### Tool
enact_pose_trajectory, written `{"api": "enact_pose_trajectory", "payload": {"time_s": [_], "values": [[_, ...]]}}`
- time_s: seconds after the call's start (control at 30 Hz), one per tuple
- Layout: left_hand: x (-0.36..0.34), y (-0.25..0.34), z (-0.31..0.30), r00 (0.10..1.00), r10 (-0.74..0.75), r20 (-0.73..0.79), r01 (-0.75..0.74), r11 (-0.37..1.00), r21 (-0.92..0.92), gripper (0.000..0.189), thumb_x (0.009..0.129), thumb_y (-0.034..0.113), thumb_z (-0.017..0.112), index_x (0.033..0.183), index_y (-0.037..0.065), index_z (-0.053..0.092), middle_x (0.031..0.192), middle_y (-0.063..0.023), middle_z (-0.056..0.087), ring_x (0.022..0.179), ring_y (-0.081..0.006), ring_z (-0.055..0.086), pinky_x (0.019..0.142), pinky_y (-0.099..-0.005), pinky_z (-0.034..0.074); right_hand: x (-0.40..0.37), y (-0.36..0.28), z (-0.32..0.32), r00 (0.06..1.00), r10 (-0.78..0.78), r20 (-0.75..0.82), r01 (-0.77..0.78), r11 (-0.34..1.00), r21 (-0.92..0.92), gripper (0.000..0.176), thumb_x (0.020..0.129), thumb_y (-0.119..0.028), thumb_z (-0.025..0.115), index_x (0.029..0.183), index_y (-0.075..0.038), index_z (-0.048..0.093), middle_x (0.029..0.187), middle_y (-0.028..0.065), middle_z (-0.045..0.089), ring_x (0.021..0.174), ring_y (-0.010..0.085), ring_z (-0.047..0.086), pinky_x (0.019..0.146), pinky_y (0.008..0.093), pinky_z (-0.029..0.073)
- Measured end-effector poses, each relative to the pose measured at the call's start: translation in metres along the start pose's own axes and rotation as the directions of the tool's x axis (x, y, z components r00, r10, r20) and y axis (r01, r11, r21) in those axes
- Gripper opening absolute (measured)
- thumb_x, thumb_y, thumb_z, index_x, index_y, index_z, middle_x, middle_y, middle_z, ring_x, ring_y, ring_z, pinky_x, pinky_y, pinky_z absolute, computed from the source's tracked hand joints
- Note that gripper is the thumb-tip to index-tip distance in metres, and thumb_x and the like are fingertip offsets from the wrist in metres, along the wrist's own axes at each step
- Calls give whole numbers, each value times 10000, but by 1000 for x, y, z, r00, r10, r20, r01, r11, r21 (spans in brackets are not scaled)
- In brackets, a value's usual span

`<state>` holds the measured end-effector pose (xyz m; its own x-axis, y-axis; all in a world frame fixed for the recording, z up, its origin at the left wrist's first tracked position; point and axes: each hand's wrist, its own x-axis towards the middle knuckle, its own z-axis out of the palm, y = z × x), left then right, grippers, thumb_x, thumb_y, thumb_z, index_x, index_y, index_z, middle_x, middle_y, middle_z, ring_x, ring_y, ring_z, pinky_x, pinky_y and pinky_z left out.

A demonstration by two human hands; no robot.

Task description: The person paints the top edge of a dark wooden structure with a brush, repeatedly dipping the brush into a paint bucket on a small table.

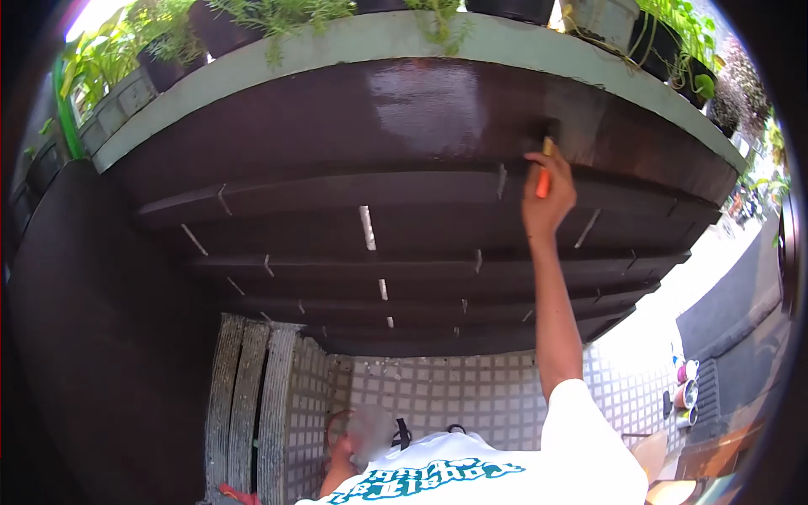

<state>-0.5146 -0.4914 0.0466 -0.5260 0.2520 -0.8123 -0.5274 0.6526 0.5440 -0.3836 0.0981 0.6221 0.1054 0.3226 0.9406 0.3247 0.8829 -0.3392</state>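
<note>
My right hand (551, 198) is closed on a paintbrush (544, 178) with an orange handle. Its dark bristles lie against the upper band of a dark brown wall (278, 118), below a pale green ledge (337, 42). Wet, shiny paint shows on the band left of the brush. Low in the view, my left hand (343, 446) is beside a round container, partly hidden by a blurred patch; its fingers cannot be made out clearly.
Potted plants (172, 42) line the ledge. Ribbed grey planks (244, 396) stand at the lower left, near a checkered tile floor (454, 387). Several paint cans (686, 394) and a wooden piece (715, 454) are at the lower right.
</note>
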Motion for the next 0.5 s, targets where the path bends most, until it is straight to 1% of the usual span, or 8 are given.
{"api": "enact_pose_trajectory", "payload": {"time_s": [0.2, 0.23, 0.3, 0.33, 0.37, 0.43, 0.47, 0.5], "values": [[-15, -9, 5, 999, 32, -5, -33, 998, -55, 172, 937, 134, 605, 965, 11, 722, 923, -155, 735, 830, -267, 725, 686, -430, 575, -14, -134, 90, 983, -135, 127, 75, 917, 391, 170, 857, -11, 702, 992, -102, 751, 1235, 195, 704, 1169, 393, 679, 990, 444, 538], [-17, -15, 2, 1000, 30, -4, -30, 998, -58, 172, 937, 135, 605, 965, 11, 721, 923, -155, 735, 829, -267, 724, 684, -430, 574, -13, -151, 103, 976, -166, 143, 74, 864, 497, 175, 882, 1, 665, 999, -81, 766, 1184, 207, 719, 1120, 383, 704, 955, 385, 541], [-21, -30, -7, 1000, 8, -1, -8, 999, -47, 173, 938, 136, 605, 966, 10, 719, 921, -153, 734, 825, -265, 723, 679, -429, 574, -7, -173, 121, 965, -134, 226, -28, 803, 596, 172, 884, 2, 654, 990, -73, 767, 1164, 201, 728, 1105, 361, 712, 951, 375, 539], [-23, -40, -12, 1000, -4, 3, 4, 999, -39, 173, 939, 137, 605, 966, 10, 719, 921, -153, 733, 823, -265, 723, 677, -429, 573, -4, -179, 128, 955, -124, 269, -79, 767, 637, 171, 884, 3, 649, 985, -68, 768, 1154, 197, 732, 1098, 351, 716, 949, 370, 538], [-25, -49, -19, 1000, -20, 6, 20, 999, -30, 173, 940, 138, 604, 967, 10, 718, 920, -152, 733, 821, -264, 723, 675, -428, 573, 0, -176, 131, 963, -68, 261, -127, 740, 660, 153, 896, -5, 639, 965, -49, 768, 1125, 167, 749, 1066, 263, 725, 935, 339, 533], [-31, -57, -30, 999, -41, 21, 41, 999, -8, 173, 941, 140, 604, 967, 10, 716, 919, -151, 732, 818, -263, 722, 670, -428, 572, 15, -162, 115, 959, 20, 283, -203, 746, 635, 153, 880, -11, 635, 943, -51, 768, 1128, 200, 752, 1084, 312, 727, 935, 381, 542], [-33, -63, -36, 998, -55, 29, 55, 998, 5, 174, 941, 141, 604, 968, 10, 715, 918, -151, 732, 816, -263, 722, 668, -428, 571, 25, -145, 106, 981, 33, 190, -145, 775, 615, 146, 892, -3, 629, 928, -40, 765, 1049, 165, 769, 990, 237, 735, 894, 350, 541], [-33, -67, -41, 997, -68, 37, 67, 998, 21, 174, 942, 141, 604, 968, 10, 714, 918, -150, 731, 814, -262, 721, 666, -427, 571, 36, -130, 86, 970, 86, 226, -203, 799, 565, 138, 905, -1, 630, 908, -39, 762, 961, 124, 769, 901, 202, 721, 848, 329, 536]]}}
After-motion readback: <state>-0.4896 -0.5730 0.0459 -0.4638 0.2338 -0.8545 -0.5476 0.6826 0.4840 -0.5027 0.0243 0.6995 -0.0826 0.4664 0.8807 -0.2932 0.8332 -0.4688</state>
